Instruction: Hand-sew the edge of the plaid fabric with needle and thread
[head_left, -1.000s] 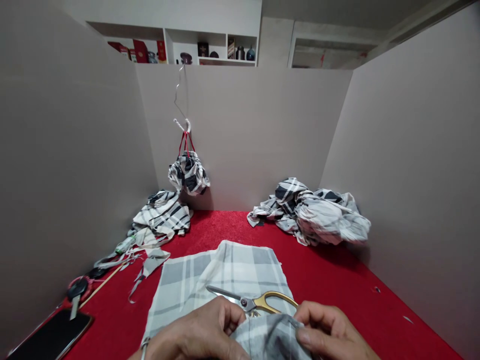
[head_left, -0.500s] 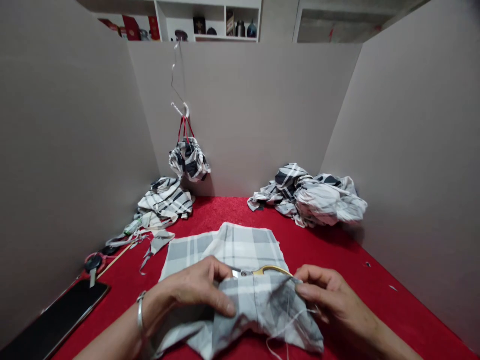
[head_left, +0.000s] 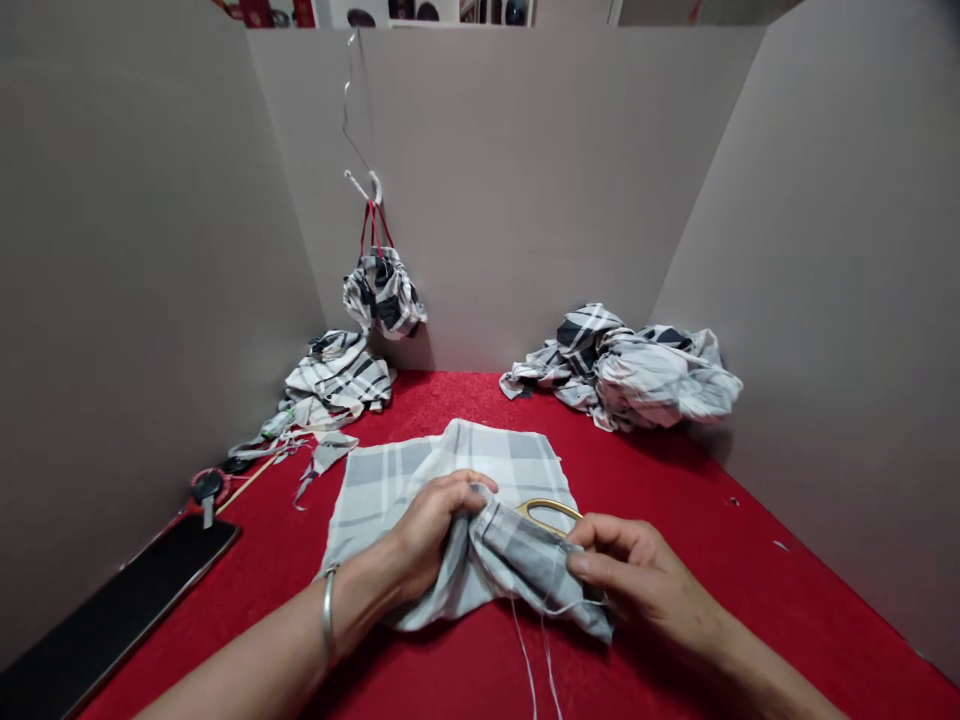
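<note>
A grey and white checked cloth [head_left: 420,475] lies on the red table, its near part gathered up between my hands. My left hand [head_left: 439,525] is closed on a bunched fold of it, the fingertips partly hidden by fabric. With thumb and fingers my right hand [head_left: 626,570] pinches the cloth's folded right end. White threads [head_left: 550,665] hang from the lower edge toward me, and one loops near my right fingers. Behind the fold shows a gold handle of the scissors [head_left: 551,512]; their blades are hidden. Whether a needle is present I cannot tell.
A dark phone [head_left: 127,610] lies at the left, with cloth scraps [head_left: 330,450] and a thin stick [head_left: 246,482] beyond it. Checked cloth heaps sit at back left [head_left: 341,370] and back right [head_left: 645,375]. A checked drawstring bag [head_left: 384,295] hangs on the back panel.
My left hand has moved up and right, bunching the cloth that lay flatter before. The scissors' pivot is now covered. The view has tilted downward.
</note>
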